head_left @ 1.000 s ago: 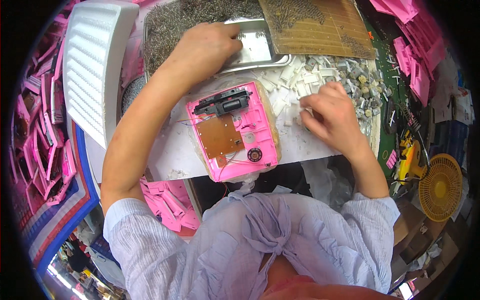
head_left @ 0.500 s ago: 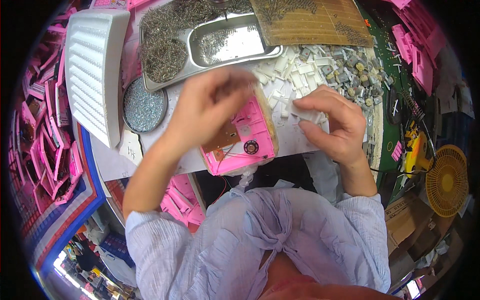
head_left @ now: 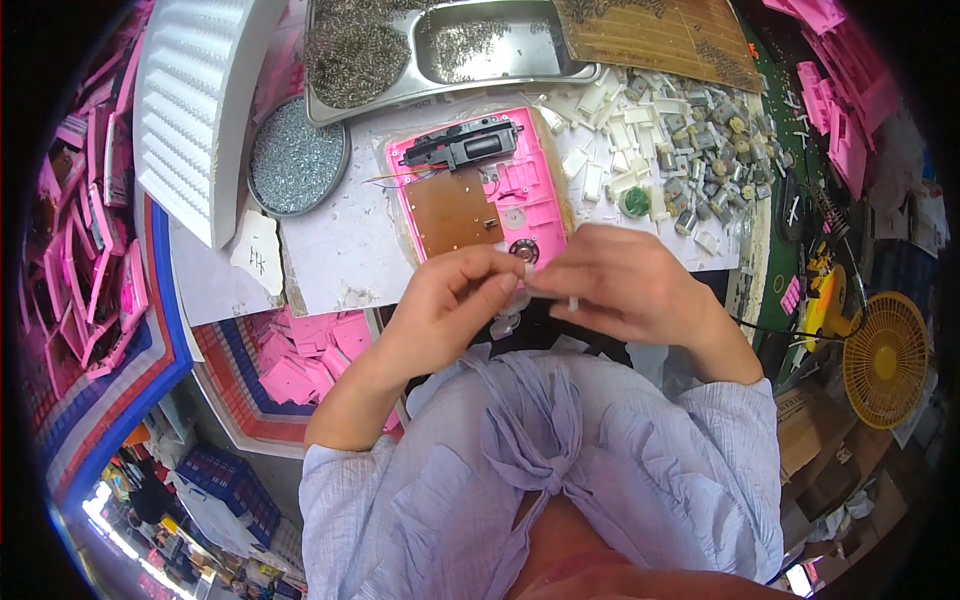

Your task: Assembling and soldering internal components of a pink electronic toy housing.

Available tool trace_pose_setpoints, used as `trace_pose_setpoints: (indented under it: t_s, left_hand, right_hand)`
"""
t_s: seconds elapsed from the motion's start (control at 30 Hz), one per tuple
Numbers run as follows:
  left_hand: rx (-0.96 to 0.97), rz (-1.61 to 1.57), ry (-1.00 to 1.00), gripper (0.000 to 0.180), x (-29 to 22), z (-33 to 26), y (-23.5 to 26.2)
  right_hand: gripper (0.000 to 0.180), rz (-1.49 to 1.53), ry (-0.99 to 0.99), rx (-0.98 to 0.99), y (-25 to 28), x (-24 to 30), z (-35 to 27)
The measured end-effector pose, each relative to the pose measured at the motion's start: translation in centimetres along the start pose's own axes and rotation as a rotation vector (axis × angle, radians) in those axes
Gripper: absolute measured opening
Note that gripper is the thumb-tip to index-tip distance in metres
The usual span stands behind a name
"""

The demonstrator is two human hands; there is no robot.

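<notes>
Left hand: pinching white part | right hand: grip unclear | paper scrap: handwriting

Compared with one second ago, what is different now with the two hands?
The left hand has left the metal tray and moved down in the view; the right hand has moved left and down, away from the white parts. They now come together at the near edge of the pink case, a small white piece between them. The case stayed on the table.

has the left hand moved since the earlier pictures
Yes, down the view: the left hand, earlier over the metal tray, is now at the near edge of the pink casing.
</notes>
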State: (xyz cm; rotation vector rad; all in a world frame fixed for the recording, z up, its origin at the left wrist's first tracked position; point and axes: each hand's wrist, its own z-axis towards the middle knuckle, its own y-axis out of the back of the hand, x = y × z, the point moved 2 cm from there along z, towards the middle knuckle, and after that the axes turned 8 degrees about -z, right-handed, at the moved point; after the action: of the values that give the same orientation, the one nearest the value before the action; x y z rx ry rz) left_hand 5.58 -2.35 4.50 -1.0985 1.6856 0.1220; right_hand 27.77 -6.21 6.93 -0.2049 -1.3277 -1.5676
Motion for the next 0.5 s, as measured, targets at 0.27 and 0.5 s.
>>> trace_pose_setpoints:
  t_s: [0.27, 0.5]
  left_hand:
    - [0.007, 0.789, -0.376, 0.020, -3.8, 3.3, 0.1]
    - [-0.103, 1.509, -0.497, 0.015, -1.6, 7.6, -1.4]
  right_hand:
    - [0.039, 0.827, -0.260, -0.015, 0.7, -1.5, -4.4]
    - [0.040, 1.263, -0.455, -0.326, 0.3, -2.2, -6.3]
